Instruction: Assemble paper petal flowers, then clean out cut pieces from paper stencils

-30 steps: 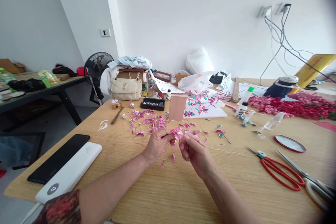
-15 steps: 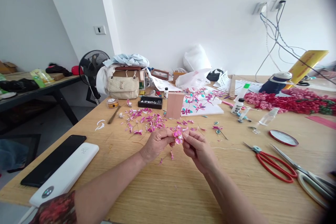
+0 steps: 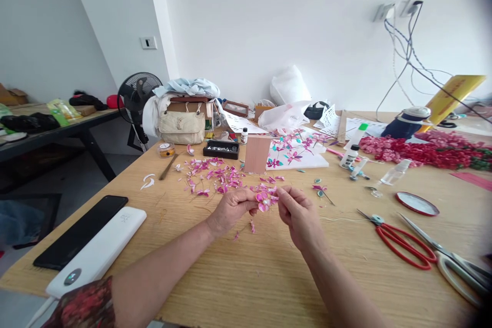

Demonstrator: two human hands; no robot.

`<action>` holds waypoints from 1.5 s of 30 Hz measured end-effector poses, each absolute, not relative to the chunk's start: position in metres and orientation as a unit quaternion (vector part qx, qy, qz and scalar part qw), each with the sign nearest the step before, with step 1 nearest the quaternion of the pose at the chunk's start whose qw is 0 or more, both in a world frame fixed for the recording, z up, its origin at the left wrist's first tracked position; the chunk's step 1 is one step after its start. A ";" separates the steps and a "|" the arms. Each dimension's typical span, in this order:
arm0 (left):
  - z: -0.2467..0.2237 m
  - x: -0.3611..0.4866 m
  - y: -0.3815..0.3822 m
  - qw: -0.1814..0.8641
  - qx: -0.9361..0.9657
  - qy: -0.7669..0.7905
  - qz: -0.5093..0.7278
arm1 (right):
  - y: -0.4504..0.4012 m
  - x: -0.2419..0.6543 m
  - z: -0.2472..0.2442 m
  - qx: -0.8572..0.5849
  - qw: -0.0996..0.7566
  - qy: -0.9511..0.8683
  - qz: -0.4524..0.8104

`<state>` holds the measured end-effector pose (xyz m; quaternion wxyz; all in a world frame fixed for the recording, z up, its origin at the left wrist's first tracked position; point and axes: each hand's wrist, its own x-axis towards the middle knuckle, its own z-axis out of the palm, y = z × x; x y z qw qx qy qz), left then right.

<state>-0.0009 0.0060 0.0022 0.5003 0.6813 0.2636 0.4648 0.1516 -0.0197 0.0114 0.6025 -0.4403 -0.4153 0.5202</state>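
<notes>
One pink flower (image 3: 263, 204), edged in a yellowish tone and set with a white pearl-like bead (image 3: 265, 202) near its centre; located above the wooden table (image 3: 246, 287), between the two hands, bloom facing the wearer. Left hand (image 3: 229, 211): narrow pinch, thumb and forefinger holding the flower at its left edge. Right hand (image 3: 303, 218): thumb and forefinger drawn close together just beside the flower's right side, near some further pink petals; whether a fine piece lies between the tips cannot be told. Surroundings: a scatter of loose pink petals (image 3: 221, 177) beyond the hands; a wooden block (image 3: 257, 155) standing upright behind them; a black tray (image 3: 221, 156) of small pale pieces; a white sheet (image 3: 319, 163) bearing more blossoms; red-handled scissors (image 3: 384, 227) at right. Handling notes, by judgement: the left pinch is best kept light and low, near the base, so that the thin petals do not crease; the right fingertips would do well to work in small movements from the outer edge, clear of the bead; steady wrists and an unblocked view of the bloom should help any adjustment sit evenly.
</notes>
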 end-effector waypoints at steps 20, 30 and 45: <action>-0.003 -0.002 0.009 0.608 0.687 0.228 0.326 | -0.018 0.163 0.013 -0.410 0.418 -0.522 0.620; -0.013 -0.001 0.014 0.633 0.613 0.263 0.392 | -0.020 0.162 0.011 -0.442 0.558 -0.626 0.319; -0.009 0.004 0.009 0.516 0.643 0.320 0.466 | -0.029 0.142 0.003 -0.446 0.411 -0.780 -0.157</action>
